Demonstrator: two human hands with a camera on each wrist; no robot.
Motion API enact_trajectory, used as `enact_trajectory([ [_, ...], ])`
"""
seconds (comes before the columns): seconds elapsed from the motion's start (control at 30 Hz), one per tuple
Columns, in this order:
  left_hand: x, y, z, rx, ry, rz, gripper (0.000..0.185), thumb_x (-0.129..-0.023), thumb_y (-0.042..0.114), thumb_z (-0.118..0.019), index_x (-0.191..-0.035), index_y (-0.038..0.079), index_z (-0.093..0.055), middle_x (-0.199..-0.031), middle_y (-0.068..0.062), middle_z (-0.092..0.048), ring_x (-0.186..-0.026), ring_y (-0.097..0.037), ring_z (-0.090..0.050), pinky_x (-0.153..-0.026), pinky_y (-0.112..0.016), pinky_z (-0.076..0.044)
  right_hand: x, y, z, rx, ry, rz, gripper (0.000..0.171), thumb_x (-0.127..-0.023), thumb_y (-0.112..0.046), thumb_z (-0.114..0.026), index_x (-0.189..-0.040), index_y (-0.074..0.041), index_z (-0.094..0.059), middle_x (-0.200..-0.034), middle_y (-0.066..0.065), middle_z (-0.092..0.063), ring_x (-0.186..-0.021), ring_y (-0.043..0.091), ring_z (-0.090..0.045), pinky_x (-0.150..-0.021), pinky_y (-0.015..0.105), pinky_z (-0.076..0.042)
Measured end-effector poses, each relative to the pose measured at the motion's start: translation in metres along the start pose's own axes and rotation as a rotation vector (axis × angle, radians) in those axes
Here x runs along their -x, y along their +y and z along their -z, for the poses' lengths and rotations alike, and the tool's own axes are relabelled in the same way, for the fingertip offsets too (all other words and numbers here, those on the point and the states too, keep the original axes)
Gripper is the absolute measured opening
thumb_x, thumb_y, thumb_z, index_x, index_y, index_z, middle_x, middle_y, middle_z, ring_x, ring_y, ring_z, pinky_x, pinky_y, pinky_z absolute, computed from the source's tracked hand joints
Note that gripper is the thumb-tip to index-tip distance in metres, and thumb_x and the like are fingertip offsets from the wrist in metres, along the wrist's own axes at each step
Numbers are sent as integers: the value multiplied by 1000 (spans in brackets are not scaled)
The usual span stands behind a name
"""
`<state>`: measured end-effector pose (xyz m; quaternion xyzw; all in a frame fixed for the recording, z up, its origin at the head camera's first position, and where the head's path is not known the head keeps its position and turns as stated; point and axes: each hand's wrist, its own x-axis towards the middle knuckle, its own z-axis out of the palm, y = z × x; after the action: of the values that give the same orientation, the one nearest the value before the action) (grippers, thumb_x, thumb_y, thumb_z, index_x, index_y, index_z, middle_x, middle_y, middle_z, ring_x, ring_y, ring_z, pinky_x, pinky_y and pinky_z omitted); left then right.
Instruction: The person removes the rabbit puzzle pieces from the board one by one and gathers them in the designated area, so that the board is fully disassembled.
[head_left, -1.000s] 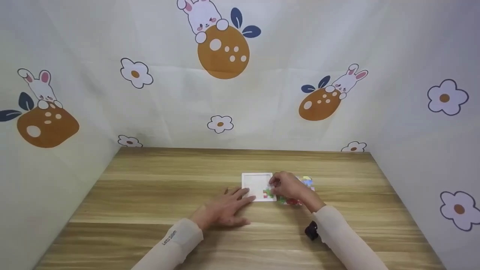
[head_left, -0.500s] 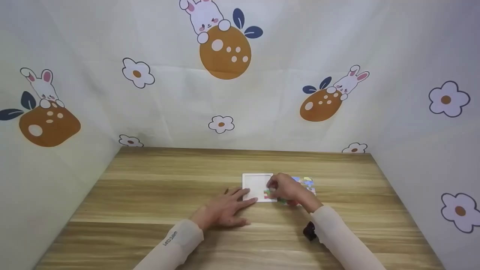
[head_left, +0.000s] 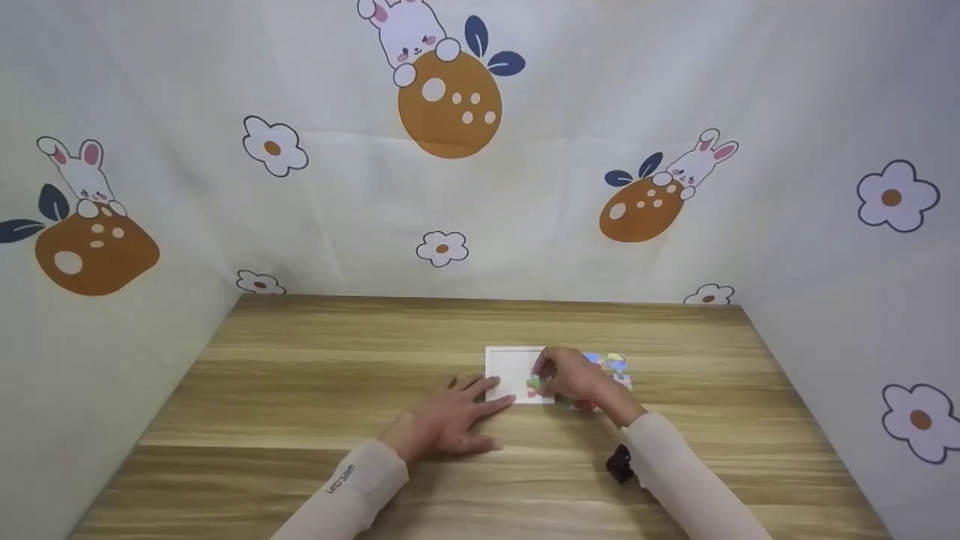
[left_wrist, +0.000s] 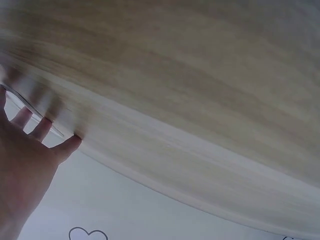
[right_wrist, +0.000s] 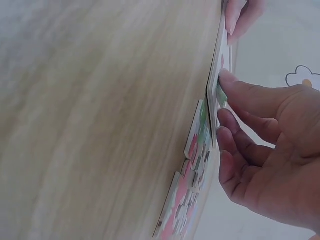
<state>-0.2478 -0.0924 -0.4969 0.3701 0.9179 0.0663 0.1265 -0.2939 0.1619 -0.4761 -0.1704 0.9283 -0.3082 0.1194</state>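
Note:
A white square puzzle tray [head_left: 514,364] lies on the table, its inside mostly bare. My left hand [head_left: 450,416] is spread flat, with fingertips on the tray's left and near edges and the thumb on the wood. At the tray's near right corner, my right hand [head_left: 570,373] pinches a green-and-red jigsaw piece [head_left: 533,386] between curled fingers and thumb. The right wrist view shows the thumb pressing down inside the tray rim [right_wrist: 214,90], beside the piece's green part [right_wrist: 222,96]. Several loose jigsaw pieces [head_left: 616,366] lie right of the tray, partly hidden under the right hand.
A small black object [head_left: 620,463] sits on the wooden table [head_left: 315,360] beside the right sleeve. Patterned curtain walls [head_left: 330,210] with rabbits, oranges and flowers enclose the table at the back and both sides.
My right hand has shifted slightly left and over the jigsaw piece in the tray's corner, and the piece has turned or moved a little. The left hand stays on the tray.

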Motion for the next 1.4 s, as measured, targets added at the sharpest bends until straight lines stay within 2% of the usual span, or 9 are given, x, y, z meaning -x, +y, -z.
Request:
enact_trajectory([
  [0.27,0,0,0,7,-19,11,71,-95,71,-42,-158,42,-24,-169,0,-20,-155,-33,-21,-124,-61,-18,4,4,7,-135,29,69,10,-87,5,-70,-96,-1,-68,-89,9,-68,-82,15,-62,-75,28,-54],
  [0.43,0,1,-1,2,-4,3,70,-95,70,-43,-157,42,-25,-169,-1,-21,-154,-34,-23,-123,-62,-19,9,7,14,-202,52,53,9,-90,4,-67,-98,-2,-68,-90,9,-68,-82,14,-61,-71,21,-51],
  [0.6,1,1,-2,-33,32,-13,70,-96,68,-44,-157,40,-29,-167,-2,-26,-152,-35,-29,-120,-64,-25,18,11,25,-266,53,29,11,-93,0,-66,-104,-1,-67,-97,9,-66,-87,15,-61,-75,23,-54],
  [0.7,1,2,-2,-29,29,-10,70,-96,67,-44,-157,40,-28,-167,-2,-25,-152,-36,-28,-121,-64,-24,25,14,31,-288,52,15,11,-94,-2,-66,-105,0,-66,-98,9,-65,-87,15,-61,-76,25,-55],
  [0.97,0,1,-1,-28,9,11,71,-95,71,-42,-157,43,-25,-168,0,-22,-153,-36,-27,-122,-62,-23,42,26,45,-257,60,48,14,-95,-5,-66,-106,3,-64,-99,12,-65,-88,17,-62,-77,29,-58],
  [1.17,1,2,0,-29,18,-3,70,-95,70,-42,-158,41,-26,-168,-1,-23,-153,-37,-27,-122,-62,-22,51,38,51,-175,104,74,10,-93,-6,-69,-100,-1,-67,-98,11,-68,-89,16,-62,-74,20,-52],
  [1.4,3,1,-1,-11,37,-11,71,-95,68,-44,-157,39,-28,-168,-3,-25,-152,-37,-28,-122,-63,-22,63,54,56,-163,131,87,9,-90,-2,-70,-98,2,-68,-95,13,-69,-85,13,-61,-74,17,-53],
])
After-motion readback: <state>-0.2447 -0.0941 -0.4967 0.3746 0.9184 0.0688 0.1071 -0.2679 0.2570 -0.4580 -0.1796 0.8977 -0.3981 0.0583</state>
